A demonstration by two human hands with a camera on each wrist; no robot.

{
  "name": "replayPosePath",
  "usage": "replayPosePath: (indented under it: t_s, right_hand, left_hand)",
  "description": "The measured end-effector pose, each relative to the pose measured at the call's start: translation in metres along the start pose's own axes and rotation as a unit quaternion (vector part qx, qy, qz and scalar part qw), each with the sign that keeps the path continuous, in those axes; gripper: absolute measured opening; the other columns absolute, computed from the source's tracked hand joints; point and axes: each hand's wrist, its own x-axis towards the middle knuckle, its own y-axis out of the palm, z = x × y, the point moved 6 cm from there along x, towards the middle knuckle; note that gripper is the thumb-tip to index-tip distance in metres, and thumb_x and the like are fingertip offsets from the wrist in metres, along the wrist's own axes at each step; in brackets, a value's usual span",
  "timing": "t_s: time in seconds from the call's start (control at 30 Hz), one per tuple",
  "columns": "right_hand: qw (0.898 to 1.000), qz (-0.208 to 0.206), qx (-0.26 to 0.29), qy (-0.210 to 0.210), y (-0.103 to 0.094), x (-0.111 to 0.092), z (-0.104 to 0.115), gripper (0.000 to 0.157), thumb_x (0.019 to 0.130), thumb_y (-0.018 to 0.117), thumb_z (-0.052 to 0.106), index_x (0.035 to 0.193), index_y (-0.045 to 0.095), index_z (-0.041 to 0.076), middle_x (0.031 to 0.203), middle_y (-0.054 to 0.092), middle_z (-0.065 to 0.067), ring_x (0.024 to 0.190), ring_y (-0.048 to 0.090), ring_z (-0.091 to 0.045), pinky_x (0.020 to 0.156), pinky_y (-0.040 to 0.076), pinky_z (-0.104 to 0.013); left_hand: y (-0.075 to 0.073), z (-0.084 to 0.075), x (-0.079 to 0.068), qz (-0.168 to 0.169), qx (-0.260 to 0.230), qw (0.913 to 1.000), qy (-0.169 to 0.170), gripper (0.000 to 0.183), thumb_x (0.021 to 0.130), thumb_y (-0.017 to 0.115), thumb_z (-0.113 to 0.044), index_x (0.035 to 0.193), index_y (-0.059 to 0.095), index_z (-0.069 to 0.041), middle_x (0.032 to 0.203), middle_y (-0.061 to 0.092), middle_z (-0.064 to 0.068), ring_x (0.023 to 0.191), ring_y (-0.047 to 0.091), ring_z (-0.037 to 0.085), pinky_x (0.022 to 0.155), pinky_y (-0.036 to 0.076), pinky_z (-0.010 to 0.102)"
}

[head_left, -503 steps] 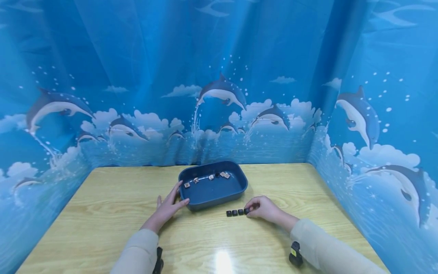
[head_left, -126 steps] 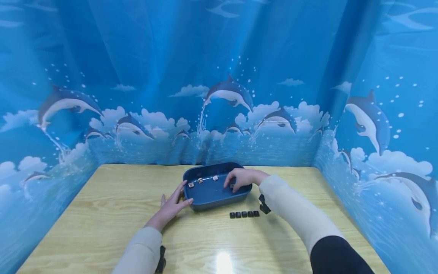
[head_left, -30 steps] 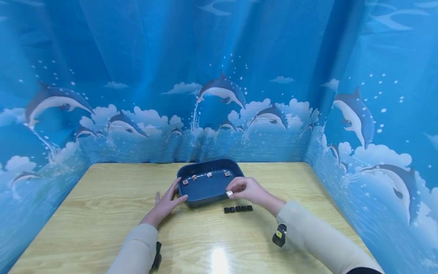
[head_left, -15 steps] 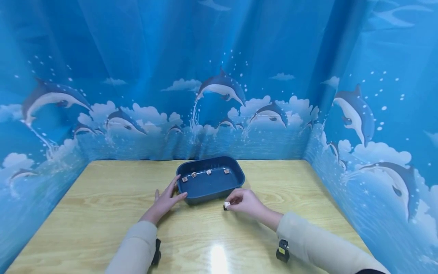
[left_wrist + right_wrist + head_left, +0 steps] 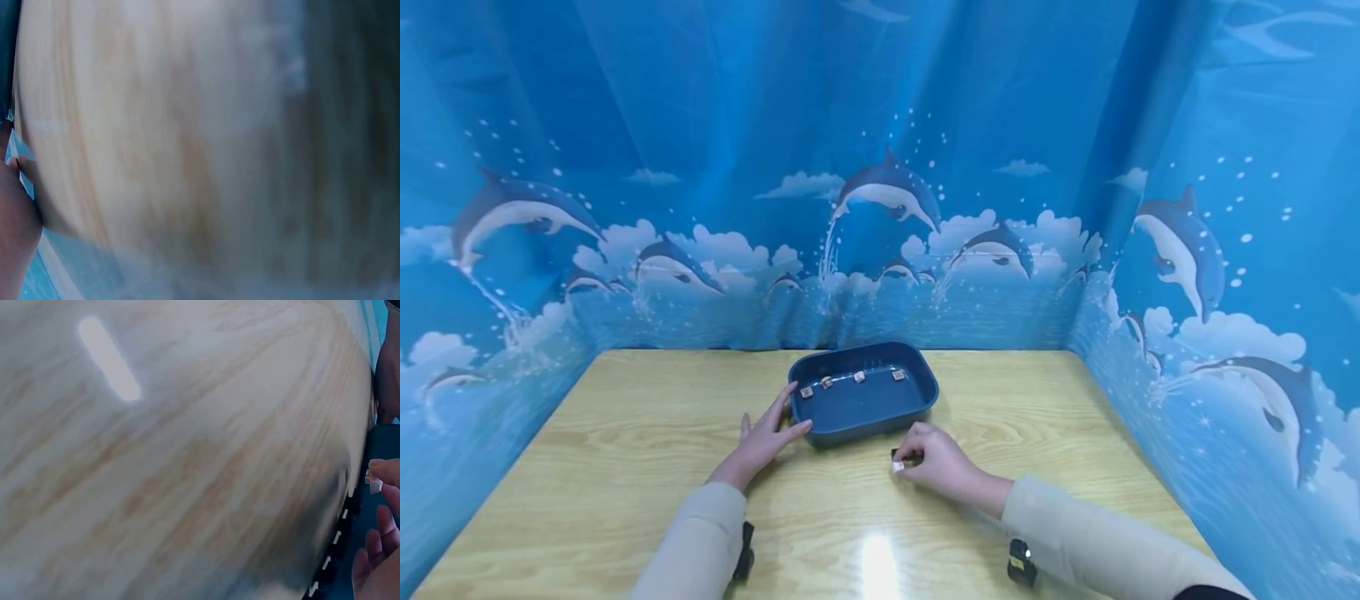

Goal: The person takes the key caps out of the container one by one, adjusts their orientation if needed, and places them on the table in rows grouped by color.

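Observation:
My right hand (image 5: 946,463) pinches a small white keycap (image 5: 898,467) between thumb and finger, low over the table. It is just in front of the left end of a row of black keycaps (image 5: 894,454). Most of that row is hidden behind the hand in the head view. The right wrist view shows the white keycap (image 5: 375,484) at the fingertips, close to the black keycaps (image 5: 337,537). My left hand (image 5: 762,440) rests with spread fingers against the left end of a dark blue tray (image 5: 857,432). Several white-and-brown keycaps (image 5: 859,377) lie inside the tray.
The wood-grain table (image 5: 662,450) carries everything. A blue dolphin-print curtain (image 5: 745,208) stands along its back and sides. Bright light reflects off the table (image 5: 878,567) near the front.
From the tray's front right, my right hand has brought the white keycap toward me, down to the black row's left end. The left hand stays at the tray. Earlier, the row grew to five black keycaps.

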Motion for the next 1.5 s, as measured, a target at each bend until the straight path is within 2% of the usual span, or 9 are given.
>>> replayPosePath:
  t_s: [0.17, 0.4, 0.83, 1.3, 1.5]
  right_hand:
    - [0.999, -0.002, -0.036, 0.007, 0.0028, -0.0023, -0.0025, 0.015, 0.072, 0.085, 0.015, 0.084, 0.076, 0.018, 0.084, 0.052, 0.012, 0.084, 0.049, -0.01, 0.078, 0.047, -0.03]
    - [0.998, 0.001, -0.056, 0.018, 0.0054, -0.0038, -0.0055, 0.012, 0.073, 0.085, 0.02, 0.082, 0.077, 0.019, 0.082, 0.05, 0.011, 0.08, 0.046, -0.009, 0.072, 0.044, -0.027]
    - [0.997, -0.007, -0.071, 0.011, 0.0044, -0.0035, -0.0033, 0.014, 0.072, 0.086, 0.018, 0.082, 0.077, 0.019, 0.082, 0.051, 0.011, 0.079, 0.047, -0.008, 0.073, 0.044, -0.028]
    - [0.997, 0.001, -0.081, 0.007, 0.0027, -0.0028, 0.0005, 0.014, 0.072, 0.086, 0.018, 0.083, 0.076, 0.018, 0.083, 0.052, 0.01, 0.08, 0.047, -0.009, 0.073, 0.044, -0.029]
    - [0.997, -0.003, -0.082, 0.004, 0.0038, -0.0025, -0.0025, 0.017, 0.07, 0.087, 0.019, 0.083, 0.076, 0.019, 0.081, 0.051, 0.011, 0.078, 0.047, -0.007, 0.071, 0.044, -0.027]
  left_hand:
    - [0.0008, -0.0012, -0.0006, 0.0, -0.001, 1.0, 0.0, 0.083, 0.095, 0.059, -0.047, 0.158, 0.01, -0.024, 0.155, 0.028, 0.019, 0.142, 0.019, 0.043, 0.107, -0.023, 0.061]
    - [0.0006, -0.0033, -0.0015, 0.001, -0.004, 1.0, -0.005, 0.082, 0.096, 0.059, -0.045, 0.158, 0.01, -0.024, 0.156, 0.024, 0.019, 0.143, 0.018, 0.043, 0.107, -0.023, 0.061]
    - [0.0007, -0.0035, -0.0025, 0.004, -0.003, 1.0, -0.006, 0.083, 0.095, 0.058, -0.047, 0.158, 0.009, -0.025, 0.157, 0.023, 0.019, 0.143, 0.018, 0.043, 0.106, -0.023, 0.061]
    - [0.0003, -0.0005, -0.0008, 0.0, 0.002, 1.0, -0.007, 0.083, 0.095, 0.058, -0.047, 0.158, 0.009, -0.025, 0.157, 0.023, 0.019, 0.142, 0.019, 0.044, 0.106, -0.023, 0.061]
    - [-0.0005, -0.0012, -0.0015, -0.001, -0.001, 1.0, -0.003, 0.082, 0.095, 0.059, -0.045, 0.158, 0.011, -0.025, 0.154, 0.03, 0.02, 0.142, 0.023, 0.042, 0.107, -0.022, 0.06]
